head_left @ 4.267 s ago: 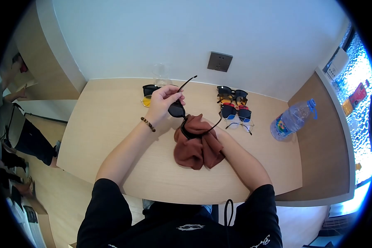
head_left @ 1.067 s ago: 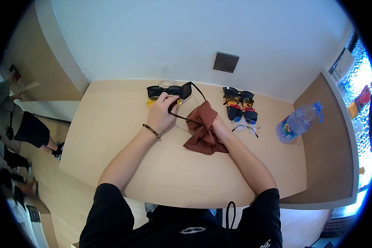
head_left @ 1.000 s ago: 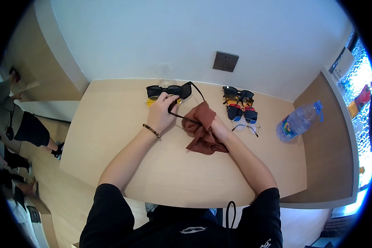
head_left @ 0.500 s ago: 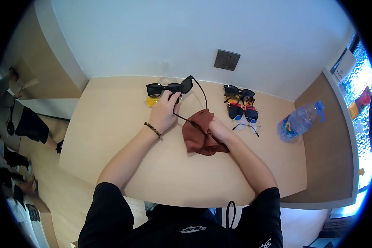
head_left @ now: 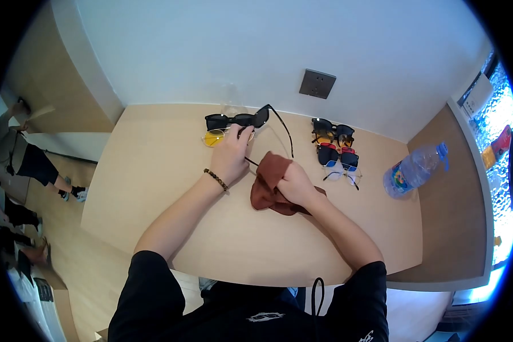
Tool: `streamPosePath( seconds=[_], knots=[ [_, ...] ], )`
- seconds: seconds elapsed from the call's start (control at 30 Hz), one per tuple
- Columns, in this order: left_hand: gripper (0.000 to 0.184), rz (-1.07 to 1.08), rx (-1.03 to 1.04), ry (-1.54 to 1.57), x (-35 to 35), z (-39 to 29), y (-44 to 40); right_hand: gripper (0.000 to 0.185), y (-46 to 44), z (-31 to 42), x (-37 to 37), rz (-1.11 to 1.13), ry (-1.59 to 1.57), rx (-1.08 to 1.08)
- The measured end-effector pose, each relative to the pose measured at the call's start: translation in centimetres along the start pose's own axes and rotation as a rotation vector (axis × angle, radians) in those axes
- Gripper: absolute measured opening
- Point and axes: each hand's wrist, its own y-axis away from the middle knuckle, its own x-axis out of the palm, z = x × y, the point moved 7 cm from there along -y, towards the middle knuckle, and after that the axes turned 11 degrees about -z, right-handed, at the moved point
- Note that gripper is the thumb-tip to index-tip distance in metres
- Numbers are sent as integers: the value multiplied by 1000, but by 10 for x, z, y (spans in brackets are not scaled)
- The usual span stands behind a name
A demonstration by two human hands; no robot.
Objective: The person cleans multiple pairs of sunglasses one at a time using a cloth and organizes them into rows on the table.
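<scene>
My left hand (head_left: 231, 155) is closed on a pair of black sunglasses (head_left: 260, 118), held tilted above the desk with the arms unfolded. One arm curves out to the right; the other runs from my fingers toward a reddish-brown cloth (head_left: 266, 192). That cloth is bunched in my closed right hand (head_left: 296, 182), and the tip of the sunglasses' arm is hidden at it. Behind my left hand lie another dark pair of sunglasses (head_left: 216, 122) and yellow-lensed glasses (head_left: 213, 138), both partly covered.
On the right of the desk (head_left: 154, 148) several glasses lie in a column, from dark sunglasses (head_left: 344, 135) down to clear wire-framed glasses (head_left: 350, 176). A plastic bottle (head_left: 414, 169) stands near the side panel (head_left: 450, 199). The wall holds a socket (head_left: 317, 84). People stand at far left.
My right hand and the cloth have shifted, with the hand now more on top of the cloth. The sunglasses have turned slightly in my left hand, and their free arm hangs farther right.
</scene>
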Motion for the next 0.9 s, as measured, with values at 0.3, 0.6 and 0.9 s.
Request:
streamPosePath(
  seconds=[0.3, 0.6, 0.9],
  knots=[
    [65, 21, -244, 653, 5, 18, -1, 18, 7, -4, 4, 40, -218, 90],
    [47, 182, -960, 1338, 32, 39, 7, 22, 10, 0, -9, 16, -115, -172],
    [38, 201, -971, 1222, 27, 34, 1, 20, 6, -1, -28, -186, 77, -303]
  ],
)
